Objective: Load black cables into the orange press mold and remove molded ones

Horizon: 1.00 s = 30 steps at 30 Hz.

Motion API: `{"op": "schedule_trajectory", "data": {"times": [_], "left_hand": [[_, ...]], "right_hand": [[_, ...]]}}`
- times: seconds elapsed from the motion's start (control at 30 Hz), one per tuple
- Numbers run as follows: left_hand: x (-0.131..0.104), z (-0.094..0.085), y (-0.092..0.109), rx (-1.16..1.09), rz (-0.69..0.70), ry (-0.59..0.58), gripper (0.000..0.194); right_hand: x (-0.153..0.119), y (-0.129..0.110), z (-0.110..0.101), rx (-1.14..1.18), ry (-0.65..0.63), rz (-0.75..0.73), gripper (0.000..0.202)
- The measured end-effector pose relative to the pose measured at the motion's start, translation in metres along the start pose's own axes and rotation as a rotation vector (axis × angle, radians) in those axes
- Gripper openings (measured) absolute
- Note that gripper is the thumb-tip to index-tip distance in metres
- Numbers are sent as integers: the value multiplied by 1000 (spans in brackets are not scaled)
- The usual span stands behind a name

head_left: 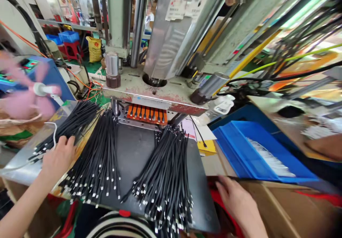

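Observation:
My left hand [59, 157] is at the left side of the table, its fingers bent over the near part of a bundle of black cables [77, 119]. The fingertips are partly hidden, and a white cord [55, 135] runs beside them. My right hand [238, 199] is off the table's right edge, slightly blurred, fingers loosely apart and nothing visible in them. Between my hands, two more piles of black cables with pale metal tips lie on the dark table plate [130, 152]: a left pile [98, 149] and a right pile [168, 170].
A press machine [157, 94] stands ahead; an orange mould [146, 114] with several cable ends sits under its plate. A blue bin [240, 149] with clear pieces is to the right, above cardboard. A pink fan [39, 88] stands at the left, beside a blue control box [50, 74].

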<state>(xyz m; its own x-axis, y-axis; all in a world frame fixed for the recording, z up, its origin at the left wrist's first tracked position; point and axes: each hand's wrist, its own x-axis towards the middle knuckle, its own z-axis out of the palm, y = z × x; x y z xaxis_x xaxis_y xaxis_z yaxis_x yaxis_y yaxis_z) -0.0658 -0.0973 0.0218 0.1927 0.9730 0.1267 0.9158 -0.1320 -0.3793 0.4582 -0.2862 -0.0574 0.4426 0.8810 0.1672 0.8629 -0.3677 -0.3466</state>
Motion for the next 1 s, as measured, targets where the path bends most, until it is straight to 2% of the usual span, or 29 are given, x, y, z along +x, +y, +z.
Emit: {"op": "schedule_trajectory", "data": {"times": [0.07, 0.13, 0.2, 0.27, 0.3, 0.37, 0.43, 0.53, 0.6, 0.7, 0.77, 0.87, 0.93, 1.0], "left_hand": [[7, 1, 13, -88, 49, 33, 39], [20, 2, 29, -190, 108, 53, 39], [35, 1, 44, -222, 128, 48, 41], [49, -2, 53, -187, 111, -5, 41], [54, -4, 56, -167, 102, -32, 41], [61, -5, 55, -146, 85, -48, 44], [63, -2, 48, -132, 57, -29, 50], [63, 6, 28, -108, 24, -45, 52], [61, 12, 16, -105, 25, -64, 45], [60, 16, 6, -96, 29, -92, 44], [59, 14, 6, -91, 26, -92, 45], [57, 6, 11, -124, 28, -30, 43], [56, 0, 14, -188, 89, -4, 35], [54, -6, 14, -236, 172, -56, 27]], "right_hand": [[46, -46, -8, 185, -14, -151, 33], [80, -113, -2, 344, -104, -363, 31], [102, -183, 12, 413, -235, -587, 27], [117, -241, 27, 395, -336, -746, 24], [124, -262, 34, 386, -367, -783, 22], [138, -287, 45, 411, -414, -793, 19], [152, -293, 53, 543, -449, -743, 17], [167, -283, 61, 868, -465, -630, 20], [170, -273, 63, 1048, -417, -579, 29], [167, -261, 59, 1172, -298, -522, 44], [161, -253, 52, 1181, -250, -512, 44], [148, -232, 39, 1120, -208, -492, 33], [138, -207, 34, 1000, -190, -419, 29], [129, -177, 34, 817, -190, -336, 30]]}}
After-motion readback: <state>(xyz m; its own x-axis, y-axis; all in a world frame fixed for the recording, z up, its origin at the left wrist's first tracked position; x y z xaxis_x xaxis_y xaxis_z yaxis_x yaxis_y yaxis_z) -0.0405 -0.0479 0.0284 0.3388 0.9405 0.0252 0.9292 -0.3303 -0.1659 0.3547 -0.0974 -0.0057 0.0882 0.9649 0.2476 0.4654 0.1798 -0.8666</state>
